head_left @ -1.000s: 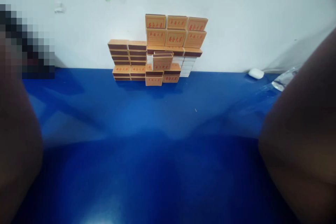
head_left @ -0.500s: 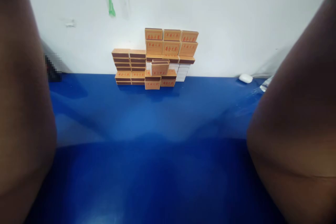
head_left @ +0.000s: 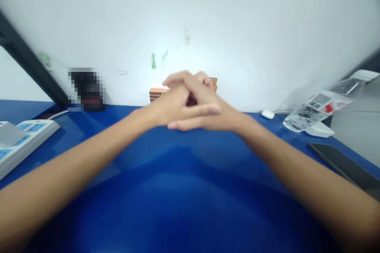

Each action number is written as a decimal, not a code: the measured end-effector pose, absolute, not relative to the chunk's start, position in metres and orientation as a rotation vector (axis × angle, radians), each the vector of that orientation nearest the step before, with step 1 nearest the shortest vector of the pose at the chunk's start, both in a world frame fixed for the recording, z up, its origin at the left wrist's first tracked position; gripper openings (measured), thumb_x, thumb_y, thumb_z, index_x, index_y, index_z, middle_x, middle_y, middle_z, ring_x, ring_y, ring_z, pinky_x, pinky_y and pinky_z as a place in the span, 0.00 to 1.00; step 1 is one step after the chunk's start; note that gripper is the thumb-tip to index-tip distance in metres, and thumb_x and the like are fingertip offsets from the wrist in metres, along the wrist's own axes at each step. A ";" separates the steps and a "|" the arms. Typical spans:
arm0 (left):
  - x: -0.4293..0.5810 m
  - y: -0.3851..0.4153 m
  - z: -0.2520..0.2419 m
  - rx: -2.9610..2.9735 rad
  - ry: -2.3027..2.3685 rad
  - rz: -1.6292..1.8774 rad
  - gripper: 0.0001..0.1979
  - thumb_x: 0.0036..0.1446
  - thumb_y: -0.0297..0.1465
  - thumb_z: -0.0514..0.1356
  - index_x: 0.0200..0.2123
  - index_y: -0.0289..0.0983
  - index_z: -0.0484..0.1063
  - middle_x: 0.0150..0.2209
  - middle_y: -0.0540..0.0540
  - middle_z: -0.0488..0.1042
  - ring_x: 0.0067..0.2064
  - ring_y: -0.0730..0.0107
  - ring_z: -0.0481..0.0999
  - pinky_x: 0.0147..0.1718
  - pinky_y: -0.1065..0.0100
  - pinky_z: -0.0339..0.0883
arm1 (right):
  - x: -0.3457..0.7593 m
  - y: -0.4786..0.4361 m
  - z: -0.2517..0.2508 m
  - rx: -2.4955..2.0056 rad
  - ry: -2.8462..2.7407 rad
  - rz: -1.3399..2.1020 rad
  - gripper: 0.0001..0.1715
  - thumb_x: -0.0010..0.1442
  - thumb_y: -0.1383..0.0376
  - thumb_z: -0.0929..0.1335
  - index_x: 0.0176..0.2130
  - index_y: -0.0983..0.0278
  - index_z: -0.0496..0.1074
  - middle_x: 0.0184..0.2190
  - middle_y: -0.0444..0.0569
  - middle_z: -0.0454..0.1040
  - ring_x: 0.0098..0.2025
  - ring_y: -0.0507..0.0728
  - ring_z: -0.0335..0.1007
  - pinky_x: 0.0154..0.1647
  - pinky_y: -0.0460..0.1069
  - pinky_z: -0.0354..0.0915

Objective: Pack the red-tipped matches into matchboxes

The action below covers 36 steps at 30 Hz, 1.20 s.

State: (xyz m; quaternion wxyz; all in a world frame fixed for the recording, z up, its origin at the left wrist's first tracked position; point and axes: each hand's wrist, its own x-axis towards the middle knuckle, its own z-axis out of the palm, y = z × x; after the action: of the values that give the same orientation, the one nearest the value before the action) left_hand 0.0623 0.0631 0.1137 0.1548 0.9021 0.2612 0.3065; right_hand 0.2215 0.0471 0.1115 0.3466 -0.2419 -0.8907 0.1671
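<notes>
My left hand (head_left: pixel 172 106) and my right hand (head_left: pixel 222 117) are clasped together in front of me, raised between my view and the wall, their fingers interlaced. Both thumbs point inward across the lower side of the clasp. No object shows between the palms. Behind them, matchboxes (head_left: pixel 155 91) with dark striking sides are stacked at the back of the blue table (head_left: pixel 178 174). My hands hide most of this stack, and only its upper left part and a bit at the upper right peek out.
A white power strip (head_left: pixel 44 128) lies at the left, near a blurred-out dark object (head_left: pixel 90 91). To the right are a small white case (head_left: pixel 267 114), a clear plastic bottle (head_left: pixel 320 104) tilted over a white item (head_left: pixel 320 129), and a dark phone-like slab (head_left: pixel 341 160). A pale wall (head_left: pixel 237 27) rises behind.
My hands, out of view before with only the arms at both sides, have come together in a clasp. The view has tilted up, and the matchbox stack is now mostly covered.
</notes>
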 end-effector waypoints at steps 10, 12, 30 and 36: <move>0.031 0.039 0.030 2.481 0.919 0.447 0.54 0.58 0.59 0.66 0.77 0.45 0.46 0.71 0.34 0.64 0.70 0.37 0.66 0.63 0.41 0.67 | 0.224 0.029 0.000 -0.773 -2.472 0.280 0.56 0.62 0.42 0.73 0.75 0.58 0.50 0.76 0.67 0.47 0.77 0.73 0.47 0.69 0.69 0.63; 0.028 0.035 0.022 2.454 0.871 0.433 0.52 0.60 0.59 0.64 0.77 0.49 0.43 0.74 0.36 0.58 0.72 0.38 0.62 0.65 0.41 0.64 | 0.223 0.025 -0.007 -0.750 -2.520 0.257 0.55 0.62 0.41 0.73 0.74 0.59 0.52 0.75 0.66 0.52 0.78 0.72 0.43 0.70 0.71 0.60; 0.025 0.032 0.010 2.318 0.886 0.478 0.45 0.61 0.58 0.64 0.74 0.50 0.54 0.75 0.43 0.56 0.74 0.42 0.57 0.70 0.42 0.57 | 0.221 0.023 -0.005 -0.841 -2.605 0.363 0.53 0.61 0.40 0.73 0.73 0.59 0.57 0.73 0.61 0.61 0.78 0.70 0.43 0.74 0.70 0.54; 0.024 0.032 0.009 2.322 0.886 0.487 0.45 0.62 0.58 0.63 0.75 0.50 0.53 0.75 0.41 0.57 0.74 0.40 0.58 0.69 0.40 0.59 | 0.221 0.023 -0.005 -0.836 -2.608 0.351 0.53 0.61 0.40 0.73 0.73 0.60 0.57 0.73 0.62 0.60 0.78 0.70 0.44 0.73 0.70 0.54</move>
State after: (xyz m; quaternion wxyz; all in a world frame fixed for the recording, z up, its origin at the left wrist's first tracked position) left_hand 0.0240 0.0317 0.0088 0.2998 0.8746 0.3339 0.1836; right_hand 0.2206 0.0233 -0.0048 0.1889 -0.2974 -0.9275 0.1247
